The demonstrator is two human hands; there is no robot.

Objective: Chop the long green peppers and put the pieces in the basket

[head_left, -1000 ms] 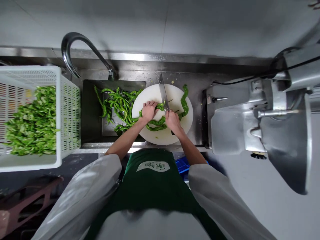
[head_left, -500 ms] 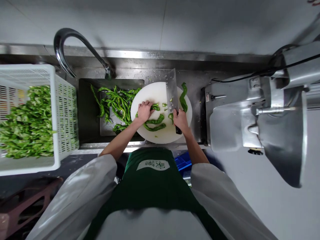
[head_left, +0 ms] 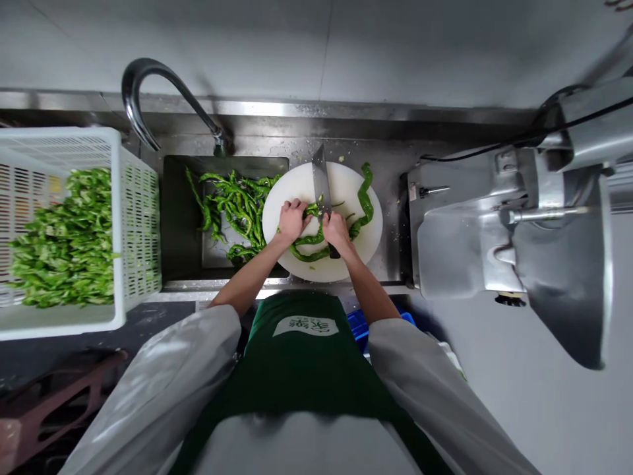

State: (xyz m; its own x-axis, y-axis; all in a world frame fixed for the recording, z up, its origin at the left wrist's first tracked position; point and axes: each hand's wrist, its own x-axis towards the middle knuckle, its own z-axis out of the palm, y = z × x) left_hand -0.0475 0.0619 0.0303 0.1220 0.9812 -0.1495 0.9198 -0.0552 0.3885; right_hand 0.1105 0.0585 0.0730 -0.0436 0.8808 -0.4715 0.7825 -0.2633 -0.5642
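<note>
My right hand is wrapped round the handle of a cleaver, its blade pointing toward the wall over a white round cutting board. Just left of the blade, my left hand presses bunched fingers on a green pepper, whose end reaches the cleaver. Below the hands lie more long green peppers, partly hidden by the right hand. A curled pepper lies along the board's right side. Small pieces and stems are scattered near the blade.
Left of the board, a sink holds many whole peppers under a curved faucet. A white plastic basket with cut peppers stands further left. On the right is a metal machine with a cable.
The cleaver has come left to the pepper under my left hand, and its blade is now more upright. Pepper now also lies just right of my right hand.
</note>
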